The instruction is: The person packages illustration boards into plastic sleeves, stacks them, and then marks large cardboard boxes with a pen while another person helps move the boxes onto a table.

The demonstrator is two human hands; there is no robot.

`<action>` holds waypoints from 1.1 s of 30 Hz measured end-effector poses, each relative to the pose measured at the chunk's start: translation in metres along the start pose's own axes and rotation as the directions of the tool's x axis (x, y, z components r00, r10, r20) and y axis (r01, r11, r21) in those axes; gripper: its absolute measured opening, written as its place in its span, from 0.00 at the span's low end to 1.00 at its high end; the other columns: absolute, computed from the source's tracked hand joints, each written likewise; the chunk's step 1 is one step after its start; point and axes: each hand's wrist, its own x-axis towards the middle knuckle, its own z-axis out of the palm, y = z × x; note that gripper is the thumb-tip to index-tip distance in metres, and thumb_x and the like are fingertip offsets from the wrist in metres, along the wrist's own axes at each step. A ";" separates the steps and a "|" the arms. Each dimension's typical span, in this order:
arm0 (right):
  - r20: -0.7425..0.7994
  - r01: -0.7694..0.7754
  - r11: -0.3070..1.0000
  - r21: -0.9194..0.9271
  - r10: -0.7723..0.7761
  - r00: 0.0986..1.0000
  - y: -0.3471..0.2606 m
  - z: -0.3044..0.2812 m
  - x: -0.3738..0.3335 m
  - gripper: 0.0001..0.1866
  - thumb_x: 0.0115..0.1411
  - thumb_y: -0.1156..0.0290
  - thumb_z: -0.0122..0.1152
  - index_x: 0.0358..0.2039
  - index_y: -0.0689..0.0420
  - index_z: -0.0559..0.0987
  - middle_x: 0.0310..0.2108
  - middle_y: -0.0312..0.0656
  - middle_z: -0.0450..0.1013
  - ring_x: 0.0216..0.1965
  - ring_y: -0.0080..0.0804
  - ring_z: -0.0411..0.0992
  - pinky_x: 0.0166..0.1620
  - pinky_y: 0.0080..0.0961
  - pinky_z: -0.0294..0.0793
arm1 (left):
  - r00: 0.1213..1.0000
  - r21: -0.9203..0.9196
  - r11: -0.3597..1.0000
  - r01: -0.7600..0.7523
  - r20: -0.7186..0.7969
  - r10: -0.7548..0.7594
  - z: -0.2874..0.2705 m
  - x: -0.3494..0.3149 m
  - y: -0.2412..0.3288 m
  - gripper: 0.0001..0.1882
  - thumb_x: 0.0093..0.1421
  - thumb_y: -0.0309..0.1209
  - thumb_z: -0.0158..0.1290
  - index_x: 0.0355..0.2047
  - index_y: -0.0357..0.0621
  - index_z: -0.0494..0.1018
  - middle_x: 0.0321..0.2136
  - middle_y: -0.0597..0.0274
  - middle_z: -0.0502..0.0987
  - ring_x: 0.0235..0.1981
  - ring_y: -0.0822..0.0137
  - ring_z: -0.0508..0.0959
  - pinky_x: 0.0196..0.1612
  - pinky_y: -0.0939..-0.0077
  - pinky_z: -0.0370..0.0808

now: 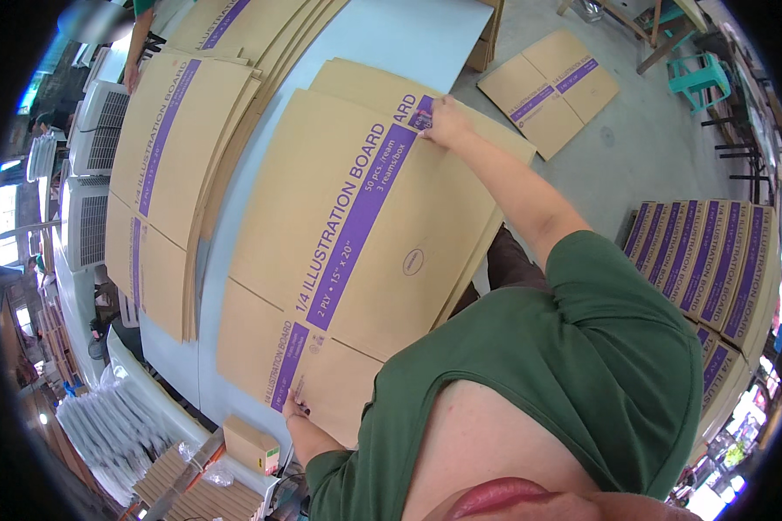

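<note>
In front of me lies a large flattened cardboard box (339,226), brown with a purple printed stripe, on top of further flat sheets on the pale blue table. My right hand (447,123) is closed at the far end of this box, by the purple stripe. At the near-left end my left hand (296,405) is closed on the box, its fingers partly hidden. The end of another sheet (356,78) sticks out beyond the top one.
Stacks of flattened boxes (161,156) lie along the left side of the pale blue table (408,39). Another person's hand (132,76) touches them. One flat box (547,91) lies on the floor, near a green stool (699,82). Packed boxes (704,260) are piled at right.
</note>
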 end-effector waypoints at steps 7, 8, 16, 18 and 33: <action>0.153 -0.089 0.992 0.094 0.074 0.985 -0.024 -0.016 0.006 0.39 0.45 0.48 0.71 0.51 0.60 0.70 0.53 0.50 0.66 0.52 0.45 0.69 0.51 0.37 0.73 | 0.984 0.171 0.972 -0.161 -0.048 0.172 0.025 -0.027 0.024 0.22 0.58 0.44 0.58 0.43 0.41 0.68 0.22 0.60 0.73 0.12 0.68 0.68 0.13 0.72 0.63; 0.077 -0.149 0.982 0.114 0.140 0.987 -0.003 -0.009 0.015 0.39 0.44 0.48 0.71 0.51 0.60 0.70 0.52 0.50 0.66 0.52 0.46 0.70 0.51 0.37 0.73 | 0.966 0.225 0.941 -0.252 -0.003 0.260 0.053 -0.042 0.030 0.26 0.57 0.43 0.59 0.48 0.39 0.66 0.27 0.56 0.75 0.16 0.65 0.72 0.15 0.70 0.66; 0.185 -0.120 0.989 0.086 0.103 0.977 -0.005 -0.010 0.064 0.33 0.46 0.46 0.67 0.43 0.61 0.79 0.46 0.48 0.74 0.49 0.46 0.72 0.50 0.33 0.73 | 0.309 0.464 0.011 -0.886 0.572 0.760 0.277 -0.205 0.093 0.44 0.55 0.48 0.58 0.65 0.40 0.51 0.63 0.35 0.54 0.66 0.44 0.51 0.65 0.60 0.55; 0.208 -0.133 0.989 0.069 0.116 0.971 0.007 -0.009 0.077 0.27 0.47 0.50 0.65 0.42 0.57 0.81 0.47 0.44 0.75 0.46 0.42 0.74 0.48 0.34 0.75 | 0.295 0.423 -0.016 -0.906 0.656 0.694 0.334 -0.250 0.110 0.45 0.55 0.50 0.57 0.66 0.45 0.50 0.64 0.35 0.50 0.66 0.43 0.51 0.64 0.58 0.57; 0.448 -0.142 0.559 0.817 -0.459 0.767 0.247 -0.042 0.078 0.28 0.56 0.44 0.60 0.46 0.55 0.77 0.32 0.39 0.72 0.30 0.28 0.67 0.30 0.28 0.67 | 0.587 0.637 0.121 -0.761 0.596 0.548 0.581 -0.485 0.115 0.47 0.57 0.61 0.47 0.69 0.56 0.41 0.61 0.30 0.54 0.60 0.34 0.61 0.56 0.53 0.68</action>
